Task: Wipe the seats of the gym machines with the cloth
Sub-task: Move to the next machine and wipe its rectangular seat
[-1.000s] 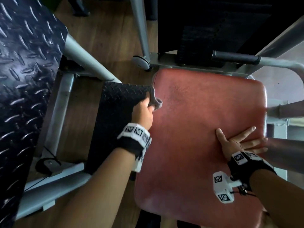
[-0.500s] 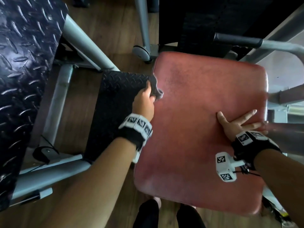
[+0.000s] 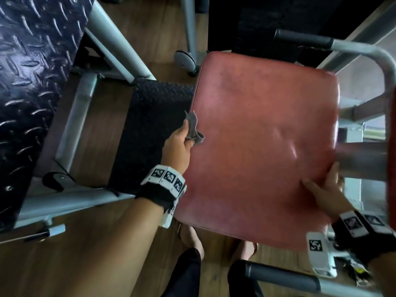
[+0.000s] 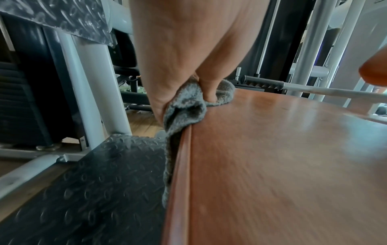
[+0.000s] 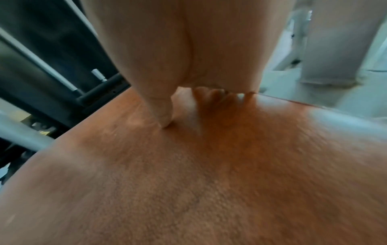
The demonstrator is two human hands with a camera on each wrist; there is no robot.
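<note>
Cloth (image 3: 194,129) bunched lengthwise along seat (image 3: 257,146) edge, left hand (image 3: 176,146) gripping

Grey cloth (image 3: 194,129) – bunched on red seat (image 3: 263,133) edge

The head camera looks steeply down over the whole red seat pad (image 3: 263,146), while each wrist camera skims low and close across that same pad (image 4: 282,165) (image 5: 188,182) from opposite edges.
</note>
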